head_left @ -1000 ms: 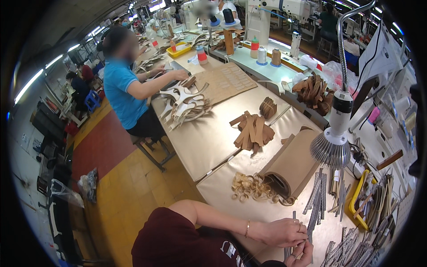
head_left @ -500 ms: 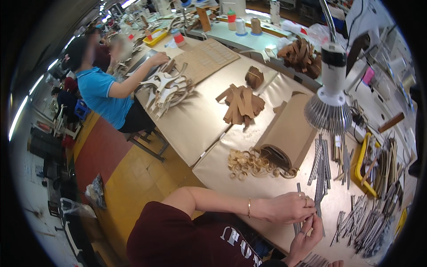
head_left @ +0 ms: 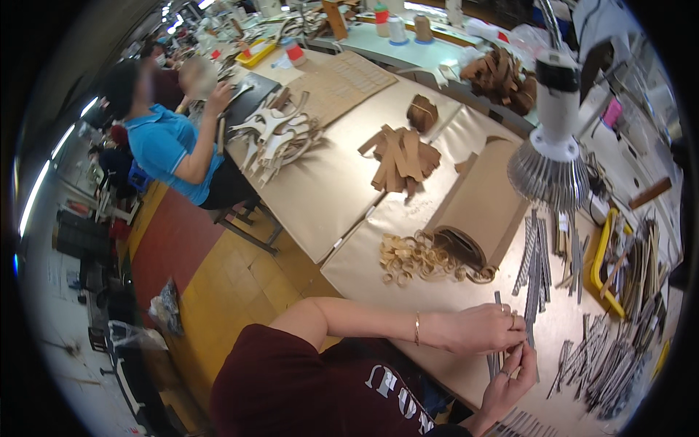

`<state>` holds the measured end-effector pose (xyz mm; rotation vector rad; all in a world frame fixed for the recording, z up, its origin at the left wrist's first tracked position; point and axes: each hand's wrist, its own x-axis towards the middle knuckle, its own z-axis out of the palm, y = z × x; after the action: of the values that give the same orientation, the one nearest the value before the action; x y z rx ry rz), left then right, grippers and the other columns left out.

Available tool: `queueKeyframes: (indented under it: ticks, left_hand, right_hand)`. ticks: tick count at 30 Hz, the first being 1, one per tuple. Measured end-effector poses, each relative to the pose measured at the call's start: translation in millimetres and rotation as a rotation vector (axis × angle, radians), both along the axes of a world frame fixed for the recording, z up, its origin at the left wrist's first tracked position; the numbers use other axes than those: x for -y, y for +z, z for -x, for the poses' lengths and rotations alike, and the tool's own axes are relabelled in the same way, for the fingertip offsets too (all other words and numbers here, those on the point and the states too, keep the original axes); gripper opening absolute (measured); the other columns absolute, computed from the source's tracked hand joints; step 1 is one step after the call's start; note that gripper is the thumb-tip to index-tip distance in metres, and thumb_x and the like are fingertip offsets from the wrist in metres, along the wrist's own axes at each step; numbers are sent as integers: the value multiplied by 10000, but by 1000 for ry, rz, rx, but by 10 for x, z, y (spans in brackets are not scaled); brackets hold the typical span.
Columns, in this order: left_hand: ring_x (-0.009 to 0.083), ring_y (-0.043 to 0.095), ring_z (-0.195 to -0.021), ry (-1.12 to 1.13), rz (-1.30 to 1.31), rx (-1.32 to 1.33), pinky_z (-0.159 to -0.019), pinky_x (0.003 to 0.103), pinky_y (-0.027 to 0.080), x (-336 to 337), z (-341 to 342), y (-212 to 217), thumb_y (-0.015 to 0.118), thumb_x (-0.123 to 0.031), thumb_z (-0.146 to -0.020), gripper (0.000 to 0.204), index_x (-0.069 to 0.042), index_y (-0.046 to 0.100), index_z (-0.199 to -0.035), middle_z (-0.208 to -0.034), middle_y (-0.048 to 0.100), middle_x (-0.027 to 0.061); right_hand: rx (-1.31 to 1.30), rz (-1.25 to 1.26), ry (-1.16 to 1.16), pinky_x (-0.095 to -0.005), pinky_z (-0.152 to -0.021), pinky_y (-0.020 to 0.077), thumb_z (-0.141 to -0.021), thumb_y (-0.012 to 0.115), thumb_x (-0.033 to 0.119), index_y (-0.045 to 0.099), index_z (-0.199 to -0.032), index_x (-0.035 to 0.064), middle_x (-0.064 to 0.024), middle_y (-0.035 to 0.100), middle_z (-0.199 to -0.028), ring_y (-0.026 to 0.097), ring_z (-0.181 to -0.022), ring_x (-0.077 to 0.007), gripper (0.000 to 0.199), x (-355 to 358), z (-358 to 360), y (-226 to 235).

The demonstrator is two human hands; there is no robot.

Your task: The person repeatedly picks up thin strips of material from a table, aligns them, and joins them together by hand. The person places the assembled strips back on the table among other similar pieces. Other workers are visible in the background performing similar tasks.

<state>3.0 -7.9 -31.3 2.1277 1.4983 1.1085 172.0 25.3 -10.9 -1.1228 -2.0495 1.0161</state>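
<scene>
My left hand, with a bracelet at the wrist and rings, is closed over a narrow grey strip near the front edge of the table. Just below it my right hand pinches at the same spot, its fingertips meeting the left fingers. Exactly what lies between the fingertips is partly hidden. Another thin grey strip shows under my left hand. Beyond my hands, a bunch of grey and patterned strips lies on the table.
Right of my hands are heaped strips and a yellow tray. A lamp hangs over a rolled brown sheet. Pale curled strips and brown strips lie further left. A co-worker in blue sits by white cut pieces.
The view has shifted slightly. My hands stay together at the grey strip, with little visible movement. The co-worker's hand has drawn back from the table and is raised.
</scene>
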Motion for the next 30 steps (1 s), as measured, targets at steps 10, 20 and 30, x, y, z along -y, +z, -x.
queueKeyframes:
  ticks: [10, 20, 30]
  left_hand:
    - [251, 683, -909, 29, -44, -47, -767, 368, 536, 33, 89, 121, 676, -81, -831, 349, -28, 647, -1175, -1089, 665, 104]
    - [269, 654, -767, 36, -62, -41, -662, 349, 532, -57, 89, 117, 709, -18, -801, 357, 1, 672, -1155, -1028, 671, 116]
    - [272, 653, -760, 16, -33, -12, -653, 345, 535, -90, 68, 110, 702, -17, -805, 366, 3, 668, -1169, -1021, 671, 118]
  right_hand:
    - [-112, -14, -41, -393, -708, 492, -902, 595, -16, 638, -1032, -50, -162, 622, -881, 613, -782, -319, 141, -7, 56, 20]
    - [-142, 0, -26, -376, -670, 477, -905, 609, -7, 641, -1033, -49, -149, 617, -850, 610, -740, -297, 139, -45, 63, -11]
    - [-60, -88, -55, -349, -648, 500, -913, 623, 0, 658, -970, -42, -143, 651, -825, 651, -720, -291, 79, -79, 39, 0]
